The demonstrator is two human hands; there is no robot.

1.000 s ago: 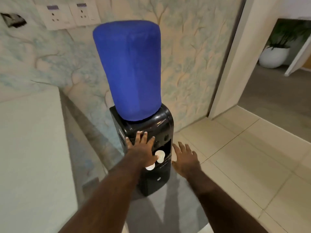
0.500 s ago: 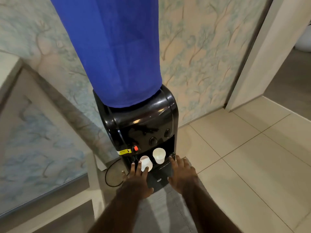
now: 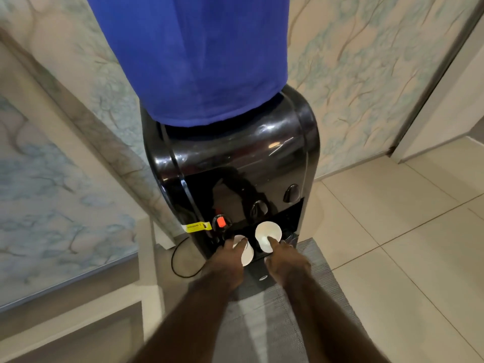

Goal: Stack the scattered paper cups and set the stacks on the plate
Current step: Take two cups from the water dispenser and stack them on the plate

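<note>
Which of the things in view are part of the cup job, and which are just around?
Job:
- left paper cup, held by the left hand
- right paper cup, held by the right hand

Just around:
- water dispenser
- blue bottle cover
- grey mat
- black cord

No plate in view.

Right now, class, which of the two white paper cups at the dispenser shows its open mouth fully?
The right-hand paper cup, touched by the right hand. Its round mouth faces the camera; the left-hand paper cup is largely covered by the left hand.
</note>
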